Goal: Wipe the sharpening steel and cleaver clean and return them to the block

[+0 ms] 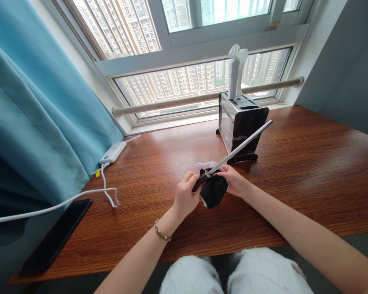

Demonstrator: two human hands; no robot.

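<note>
Above the table's near half I hold a small black cloth piece [214, 192] with a white cloth edge [209, 165] showing behind it. My left hand [187, 194] is closed around its left side, where a black strap-like part runs to a small metal fitting. On the other side, my right hand [234, 179] pinches the cloth between thumb and fingers. A slim pale grey rod [242, 146] slants up and right from the metal fitting, its far end in front of the toaster. Exactly what the cloth piece is, I cannot tell.
A black and silver toaster [245, 122] stands by the window with white upright items [235, 75] in its top. On the left are a white power strip [113, 152], its white cable [64, 200], a black tablet-like slab [57, 237] and a blue curtain [33, 102].
</note>
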